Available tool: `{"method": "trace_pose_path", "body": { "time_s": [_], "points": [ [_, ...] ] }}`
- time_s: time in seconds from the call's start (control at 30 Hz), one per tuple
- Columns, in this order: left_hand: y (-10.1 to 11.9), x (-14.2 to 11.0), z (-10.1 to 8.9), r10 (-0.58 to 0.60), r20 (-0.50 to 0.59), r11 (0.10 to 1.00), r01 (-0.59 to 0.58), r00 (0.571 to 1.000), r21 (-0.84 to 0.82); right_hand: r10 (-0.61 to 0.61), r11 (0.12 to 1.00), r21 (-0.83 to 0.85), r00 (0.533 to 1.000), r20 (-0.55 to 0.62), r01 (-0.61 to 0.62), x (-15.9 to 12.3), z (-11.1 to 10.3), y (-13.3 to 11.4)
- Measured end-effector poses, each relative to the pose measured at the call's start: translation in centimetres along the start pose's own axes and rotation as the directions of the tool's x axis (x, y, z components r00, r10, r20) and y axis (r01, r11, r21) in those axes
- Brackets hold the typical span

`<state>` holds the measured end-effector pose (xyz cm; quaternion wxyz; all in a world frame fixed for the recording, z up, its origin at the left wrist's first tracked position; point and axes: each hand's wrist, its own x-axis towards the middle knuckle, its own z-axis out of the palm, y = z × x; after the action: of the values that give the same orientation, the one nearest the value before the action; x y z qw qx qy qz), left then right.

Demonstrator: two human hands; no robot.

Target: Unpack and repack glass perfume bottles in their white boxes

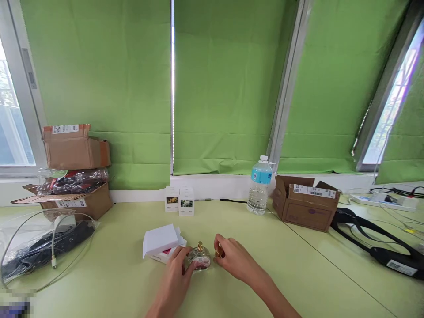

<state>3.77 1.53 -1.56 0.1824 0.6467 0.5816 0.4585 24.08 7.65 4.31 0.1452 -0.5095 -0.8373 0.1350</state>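
Here, the left hand (174, 276) grips a round glass perfume bottle (199, 259) on the desk (109, 282), while the right hand (233, 260) holds a small gold piece (219, 252) in a narrow grip just beside it

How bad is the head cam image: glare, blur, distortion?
In the head view, daylight blows out the window at left; the wide lens bows the green blinds; the perfume bottle looks fairly sharp, shadows soft; a pixelated patch sits bottom left.
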Motion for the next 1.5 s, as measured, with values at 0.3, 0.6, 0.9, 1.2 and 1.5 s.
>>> {"method": "trace_pose_path", "body": {
  "time_s": [0.3, 0.6, 0.9, 1.2, 1.5],
  "points": [
    [0.1, -0.2, -0.1, 0.002, 0.019, 1.0, -0.003, 1.0, 0.01, -0.052, 0.997, -0.044, 0.993, 0.102, 0.057, 0.0, 1.1, 0.0],
    [0.4, -0.3, -0.4, 0.021, 0.01, 1.0, -0.021, 1.0, 0.017, -0.031, 0.994, 0.104, 0.998, 0.054, 0.025, -0.8, -1.4, -0.3],
    [0.9, -0.4, -0.6, 0.005, 0.029, 1.0, -0.005, 1.0, 0.026, -0.174, 0.943, 0.244, 0.961, -0.216, 0.226, -1.1, -1.2, -3.4],
    [1.1, -0.4, -0.7, 0.023, 0.037, 0.999, -0.024, 0.999, 0.03, -0.294, 0.893, 0.236, 0.894, -0.337, 0.382, -1.2, 0.5, -5.0],
    [1.0, -0.4, -0.6, 0.011, 0.051, 0.998, -0.015, 0.999, 0.069, -0.247, 0.887, 0.241, 0.846, -0.472, 0.393, -0.8, 0.6, -4.7]
  ]
}}
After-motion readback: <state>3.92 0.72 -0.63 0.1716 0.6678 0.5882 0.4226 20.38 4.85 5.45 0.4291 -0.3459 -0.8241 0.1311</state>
